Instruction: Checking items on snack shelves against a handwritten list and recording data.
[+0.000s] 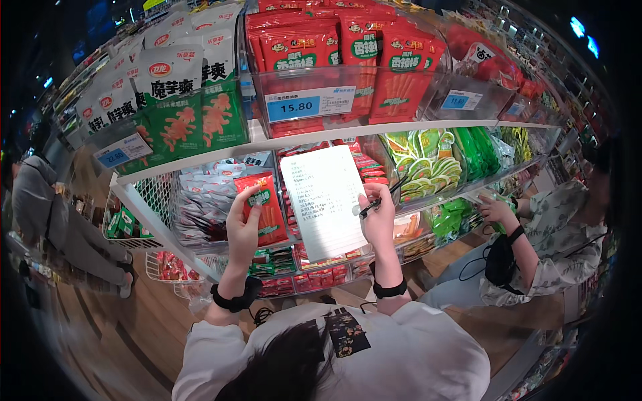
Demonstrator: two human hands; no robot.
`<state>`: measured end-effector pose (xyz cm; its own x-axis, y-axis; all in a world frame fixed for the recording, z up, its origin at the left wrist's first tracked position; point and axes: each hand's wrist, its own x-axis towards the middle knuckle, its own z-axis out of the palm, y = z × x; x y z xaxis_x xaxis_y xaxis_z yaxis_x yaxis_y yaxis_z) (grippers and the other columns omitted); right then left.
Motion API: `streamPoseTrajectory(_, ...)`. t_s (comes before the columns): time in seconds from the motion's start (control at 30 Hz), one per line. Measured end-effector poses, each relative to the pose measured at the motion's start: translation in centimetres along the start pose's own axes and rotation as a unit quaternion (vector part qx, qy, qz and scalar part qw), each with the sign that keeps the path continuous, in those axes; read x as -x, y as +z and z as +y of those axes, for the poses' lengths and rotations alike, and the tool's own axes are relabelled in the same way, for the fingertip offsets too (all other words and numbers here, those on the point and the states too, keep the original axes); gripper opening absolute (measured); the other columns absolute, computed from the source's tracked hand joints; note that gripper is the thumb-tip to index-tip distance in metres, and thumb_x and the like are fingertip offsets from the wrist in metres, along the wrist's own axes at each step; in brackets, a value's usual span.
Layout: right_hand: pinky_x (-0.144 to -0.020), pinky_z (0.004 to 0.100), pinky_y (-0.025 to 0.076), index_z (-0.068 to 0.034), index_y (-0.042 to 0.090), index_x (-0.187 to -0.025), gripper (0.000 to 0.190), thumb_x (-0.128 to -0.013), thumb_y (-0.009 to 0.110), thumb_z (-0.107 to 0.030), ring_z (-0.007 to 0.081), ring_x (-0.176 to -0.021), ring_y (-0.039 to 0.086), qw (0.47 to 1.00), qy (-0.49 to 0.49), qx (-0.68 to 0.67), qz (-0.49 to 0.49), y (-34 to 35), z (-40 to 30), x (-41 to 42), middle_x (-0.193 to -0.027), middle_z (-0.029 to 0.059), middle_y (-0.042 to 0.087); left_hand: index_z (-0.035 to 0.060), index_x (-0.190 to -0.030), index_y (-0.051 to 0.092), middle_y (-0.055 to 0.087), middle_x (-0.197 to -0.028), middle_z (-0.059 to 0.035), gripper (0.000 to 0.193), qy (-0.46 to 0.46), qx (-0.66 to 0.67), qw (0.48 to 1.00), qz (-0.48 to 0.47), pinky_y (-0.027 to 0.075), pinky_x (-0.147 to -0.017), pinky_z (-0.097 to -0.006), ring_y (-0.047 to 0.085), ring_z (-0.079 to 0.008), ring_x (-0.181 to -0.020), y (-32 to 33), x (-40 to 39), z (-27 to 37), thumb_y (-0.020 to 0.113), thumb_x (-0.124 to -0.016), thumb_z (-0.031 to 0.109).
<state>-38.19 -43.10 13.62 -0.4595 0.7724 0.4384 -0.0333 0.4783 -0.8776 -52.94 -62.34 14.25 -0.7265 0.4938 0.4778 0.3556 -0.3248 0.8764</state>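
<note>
My left hand [245,225] grips a red snack packet [268,213] by its left edge, thumb in front. In my right hand [378,215] are a lined notebook [326,200] with handwriting, held at its right edge, and a dark pen [376,204]. The notebook's page faces me, just right of the packet. Behind both lie the snack bins of the lower shelf, partly hidden by them. Similar red packets [301,47] stand in the clear bin above.
White-and-green snack bags [168,95] fill the upper left bin. Green packets [426,165] lie in a lower bin at right. White wire baskets [133,235] hang at left. One person [536,245] is close on the right; another person [65,210] stands at left.
</note>
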Motion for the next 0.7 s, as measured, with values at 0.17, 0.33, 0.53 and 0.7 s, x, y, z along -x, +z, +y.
streamPoseTrajectory(0.17,-0.071,0.0289,0.042,-0.004,0.051,-0.098,0.023,-0.077,0.057,-0.001,0.0173,-0.079,0.053,1.0,0.001,-0.006,0.004,0.7,-1.1,-1.3,-0.084,0.0081,0.056,0.0003,-0.122,0.034,0.041,-0.115,-0.0089,0.044,-0.045,0.105,0.993,-0.038,0.036,-0.089,-0.0239,0.043,-0.012,-0.104,0.0,-0.4,-1.4,0.041,-0.08,-0.007)
streamPoseTrajectory(0.33,-0.071,0.0353,0.041,-0.005,0.049,-0.102,0.025,-0.078,0.057,-0.005,0.0296,-0.083,0.053,0.988,-0.051,0.146,-0.011,1.8,1.0,-1.6,-0.089,0.0137,0.057,0.0054,-0.132,0.012,0.028,-0.126,-0.0117,0.075,-0.041,0.126,0.983,-0.127,0.033,-0.097,-0.0313,0.038,-0.0182,-0.113,0.2,-0.8,-1.1,0.047,-0.068,-0.015)
streamPoseTrajectory(0.53,-0.073,0.0358,0.041,-0.005,0.045,-0.111,0.032,-0.08,0.054,-0.006,0.0264,-0.086,0.054,0.975,-0.168,0.139,0.041,1.1,-0.9,0.6,-0.09,0.0116,0.06,0.0116,-0.132,0.004,0.032,-0.124,-0.0163,0.082,-0.071,0.205,0.967,-0.131,0.041,-0.091,-0.0343,0.041,-0.0204,-0.112,-0.9,-0.6,-2.3,0.047,-0.069,-0.017)
streamPoseTrajectory(0.7,-0.078,0.0344,0.042,-0.002,0.043,-0.114,0.059,-0.084,0.037,-0.052,0.0256,-0.08,0.06,0.968,-0.249,-0.009,0.012,1.1,0.7,3.7,-0.095,0.0122,0.061,0.0117,-0.133,0.004,0.045,-0.114,-0.0176,0.074,-0.081,0.181,0.977,-0.08,0.047,-0.083,-0.0308,0.054,-0.0181,-0.096,-0.2,-0.3,-1.4,0.048,-0.077,-0.011)
